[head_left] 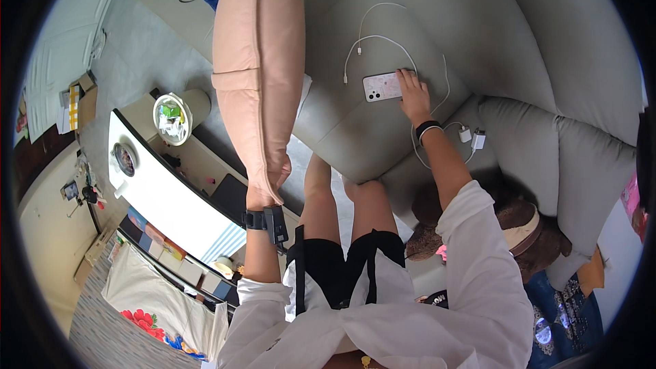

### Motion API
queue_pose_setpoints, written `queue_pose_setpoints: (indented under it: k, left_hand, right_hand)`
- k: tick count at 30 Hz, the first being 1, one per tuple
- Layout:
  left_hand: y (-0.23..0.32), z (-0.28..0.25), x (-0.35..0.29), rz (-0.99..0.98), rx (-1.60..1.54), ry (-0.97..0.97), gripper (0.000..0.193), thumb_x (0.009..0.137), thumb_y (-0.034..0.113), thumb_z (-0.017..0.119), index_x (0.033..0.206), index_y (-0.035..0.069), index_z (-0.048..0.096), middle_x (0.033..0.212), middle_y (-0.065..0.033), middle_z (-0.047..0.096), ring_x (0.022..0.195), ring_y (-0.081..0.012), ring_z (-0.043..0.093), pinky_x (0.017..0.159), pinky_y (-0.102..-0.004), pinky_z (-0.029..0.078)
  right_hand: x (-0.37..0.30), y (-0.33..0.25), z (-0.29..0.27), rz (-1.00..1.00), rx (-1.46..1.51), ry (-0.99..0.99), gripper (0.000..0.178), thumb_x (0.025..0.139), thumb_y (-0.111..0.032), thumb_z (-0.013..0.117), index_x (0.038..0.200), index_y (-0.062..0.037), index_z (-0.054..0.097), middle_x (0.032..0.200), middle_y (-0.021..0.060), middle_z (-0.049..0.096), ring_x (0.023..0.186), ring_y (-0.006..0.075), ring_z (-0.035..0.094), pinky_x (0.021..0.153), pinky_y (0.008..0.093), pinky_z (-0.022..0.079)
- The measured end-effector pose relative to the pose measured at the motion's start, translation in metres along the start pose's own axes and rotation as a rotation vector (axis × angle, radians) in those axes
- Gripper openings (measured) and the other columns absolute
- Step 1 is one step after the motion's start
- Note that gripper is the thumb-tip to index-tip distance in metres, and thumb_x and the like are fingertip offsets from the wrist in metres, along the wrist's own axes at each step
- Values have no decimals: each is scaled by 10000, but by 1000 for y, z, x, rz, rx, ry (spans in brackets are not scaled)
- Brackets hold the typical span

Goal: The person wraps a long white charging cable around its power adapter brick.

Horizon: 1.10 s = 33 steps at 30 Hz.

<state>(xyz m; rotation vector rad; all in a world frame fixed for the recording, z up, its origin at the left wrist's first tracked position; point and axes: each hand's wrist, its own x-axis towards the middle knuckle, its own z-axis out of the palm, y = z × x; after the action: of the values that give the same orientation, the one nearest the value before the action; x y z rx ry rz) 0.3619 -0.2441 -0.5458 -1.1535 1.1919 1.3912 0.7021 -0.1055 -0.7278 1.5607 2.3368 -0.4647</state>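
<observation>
My left hand [281, 176] is closed on the lower corner of a large pale-pink cushion [280, 61], which rises edge-on away from me to the far edge of the view. On the grey sofa seat, my right hand [414, 98] grips the right end of a phone [380, 87] in a patterned pink-and-white case. Its camera side faces up. The fingers lie over the phone's end, and my thumb is hidden. White charging cables [380, 37] curl around the phone and beside my right wrist.
Two white charger plugs [471, 137] sit right of my right forearm, near a brown plush toy [523, 232]. The grey sofa [506, 34] fills the right side. To the left stand a white-topped table [154, 191] and a lined bin [172, 119] with rubbish inside.
</observation>
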Motion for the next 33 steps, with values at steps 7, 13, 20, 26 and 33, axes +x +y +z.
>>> queue_pose_setpoints:
  k: [7, 13, 20, 26, 33]
  left_hand:
    - [-6, -44, 32, -110, 122, -384, 438, 964, 340, 513, 1261, 20, 483, 1133, -131, 604, 991, -275, 609, 789, -414, 520]
    - [-15, -41, 16, -124, 76, -359, 261, 960, 195, 538, 1076, -38, 533, 967, -127, 610, 822, -218, 608, 664, -305, 523]
    - [-23, -50, -61, -121, 618, -304, 577, 994, 444, 437, 1372, 7, 419, 1295, -117, 565, 1078, -228, 604, 887, -365, 529]
    - [-35, -126, -86, -85, 1142, -530, 557, 981, 420, 492, 1358, 12, 446, 1286, -98, 573, 1107, -164, 591, 901, -308, 514]
    - [-65, -149, -164, -68, 1291, -700, 585, 972, 366, 540, 1386, -26, 407, 1368, -122, 500, 1228, -172, 492, 1017, -306, 413]
  right_hand:
    - [16, 2, 6, -10, -318, -4, 744, 679, -202, 772, 1322, -53, 431, 1340, 70, 460, 1246, 207, 399, 1038, 349, 307]
    - [-12, -7, 3, 144, -92, -233, 723, 567, -331, 819, 1112, -63, 427, 1126, 139, 582, 1021, 314, 601, 861, 438, 485]
    - [-73, -42, -13, 462, 495, -349, 831, 605, -367, 812, 1232, -6, 403, 1271, 183, 554, 1022, 307, 626, 821, 451, 513]
    - [-185, -42, 18, 566, 1409, -67, 763, 760, -407, 662, 1328, -7, 347, 1343, 176, 500, 1111, 314, 569, 877, 413, 494]
    - [-316, -46, -8, 661, 1827, 27, 694, 830, -403, 569, 1357, -17, 333, 1363, 154, 485, 1146, 293, 542, 912, 392, 475]
